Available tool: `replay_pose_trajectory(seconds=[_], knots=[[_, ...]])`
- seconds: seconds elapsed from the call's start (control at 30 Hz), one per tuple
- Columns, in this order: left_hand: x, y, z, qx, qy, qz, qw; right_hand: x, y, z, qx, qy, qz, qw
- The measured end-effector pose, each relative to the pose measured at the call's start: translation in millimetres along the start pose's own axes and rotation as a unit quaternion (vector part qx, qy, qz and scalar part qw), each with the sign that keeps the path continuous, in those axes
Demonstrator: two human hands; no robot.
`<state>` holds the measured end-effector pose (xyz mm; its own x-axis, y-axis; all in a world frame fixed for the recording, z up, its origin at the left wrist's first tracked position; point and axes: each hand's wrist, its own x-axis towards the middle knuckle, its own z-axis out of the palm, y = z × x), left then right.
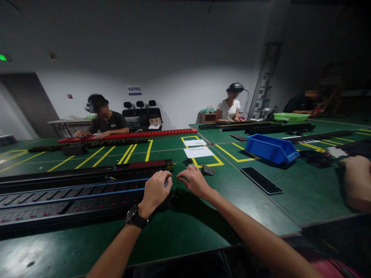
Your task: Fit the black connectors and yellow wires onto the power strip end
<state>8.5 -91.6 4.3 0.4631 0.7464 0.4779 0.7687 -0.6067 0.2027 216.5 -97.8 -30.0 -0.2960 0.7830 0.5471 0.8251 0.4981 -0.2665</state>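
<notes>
My left hand (156,190), with a dark watch on its wrist, is closed at the right end of a long black strip (95,195) that has red dots and blue lines. What its fingers grip is too small to name. My right hand (194,180) is just to the right, its thumb and forefinger curved toward the left hand; anything between their tips cannot be made out. Small dark parts lie below the fingers. A small grey block (208,170) sits beyond my right hand. Behind the strip runs a long black rail (87,170).
A phone (261,180) and a blue bin (271,148) are on the green table (203,224) to the right. White papers (198,152) lie ahead. Another person's hand (358,183) is at the right edge. Several people sit across, one at a red rail (156,133).
</notes>
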Motion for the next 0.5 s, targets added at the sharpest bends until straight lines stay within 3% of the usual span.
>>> replay_pose_trajectory(seconds=[0.17, 0.3, 0.5], knots=[[0.4, -3.4, 5.9, -0.038, -0.011, 0.033, 0.999, -4.0, -5.4, 10.5, -0.025, 0.015, -0.059, 0.998], [0.5, -7.3, 10.4, -0.093, -0.023, 0.044, 0.994, -5.5, -5.0, 15.4, -0.036, 0.075, -0.079, 0.993], [2.8, -12.3, 11.3, -0.135, 0.017, 0.093, 0.986, -6.3, -10.8, 11.4, -0.055, 0.155, -0.068, 0.984]])
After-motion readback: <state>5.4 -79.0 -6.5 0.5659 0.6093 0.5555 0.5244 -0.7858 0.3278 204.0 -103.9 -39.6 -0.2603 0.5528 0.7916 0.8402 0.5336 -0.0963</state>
